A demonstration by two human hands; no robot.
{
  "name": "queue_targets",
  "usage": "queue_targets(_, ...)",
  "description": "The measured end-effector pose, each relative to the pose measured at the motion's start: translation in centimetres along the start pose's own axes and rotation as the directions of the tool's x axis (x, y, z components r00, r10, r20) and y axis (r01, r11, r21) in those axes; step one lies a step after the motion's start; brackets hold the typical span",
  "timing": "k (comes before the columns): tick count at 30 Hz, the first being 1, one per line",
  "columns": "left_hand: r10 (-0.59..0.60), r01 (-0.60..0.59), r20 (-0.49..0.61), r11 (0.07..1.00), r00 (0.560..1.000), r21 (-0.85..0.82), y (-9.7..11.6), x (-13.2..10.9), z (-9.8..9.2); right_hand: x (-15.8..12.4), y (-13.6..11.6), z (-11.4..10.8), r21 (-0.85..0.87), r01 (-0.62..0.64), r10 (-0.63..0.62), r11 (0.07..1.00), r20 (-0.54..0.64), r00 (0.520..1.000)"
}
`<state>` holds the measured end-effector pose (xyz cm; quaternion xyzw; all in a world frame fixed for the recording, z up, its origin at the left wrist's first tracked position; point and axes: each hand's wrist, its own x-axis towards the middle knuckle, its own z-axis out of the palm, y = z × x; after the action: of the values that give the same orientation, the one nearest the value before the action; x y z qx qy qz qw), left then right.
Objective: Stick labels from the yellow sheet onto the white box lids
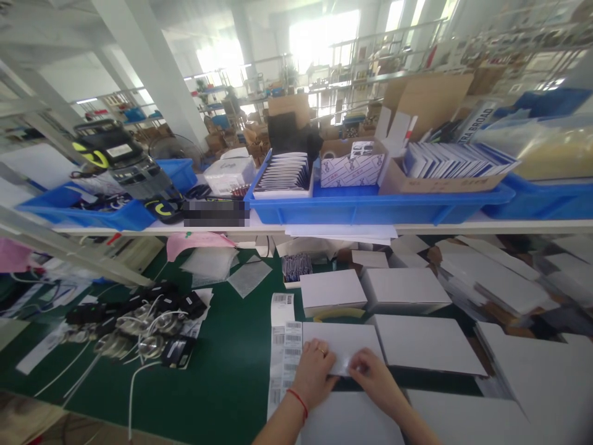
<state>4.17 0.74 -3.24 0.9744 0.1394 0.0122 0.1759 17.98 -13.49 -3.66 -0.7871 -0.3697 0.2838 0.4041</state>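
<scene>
A closed white box (352, 337) lies on the green table in front of me. My left hand (315, 371), with a ring and a red string bracelet, grips its front left part, fingers curled on the lid and thumb at the front edge. At the same edge, the fingers of my right hand (371, 376) are pinched together; whatever they hold is too small to make out. A faint shiny spot shows on the lid between the hands. Strips of printed barcode labels (291, 349) run along the left side of the box, partly behind my left forearm.
More white boxes (428, 343) stand in rows to the right and behind. On the left is a pile of metal-and-black devices (148, 324) with white cables. Clear plastic bags (250, 276) lie farther back. A shelf above carries a blue tray (384, 210) of cards and cartons.
</scene>
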Motion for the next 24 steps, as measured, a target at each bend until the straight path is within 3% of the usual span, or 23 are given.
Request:
queue_targets(12, 0.012, -0.012, -0.009, 1.000, 1.000, -0.006, -0.1, -0.1, 0.1, -0.4, -1.5, 1.4, -0.254, 0.008, -0.018, 0.967, -0.037, 0.999)
queue_targets(24, 0.002, -0.002, -0.030, 1.000, 1.000, -0.016, 0.0, -0.1, 0.1, -0.7, -2.0, 1.8, -0.343, -0.028, 0.007, 0.939, -0.065, 0.998)
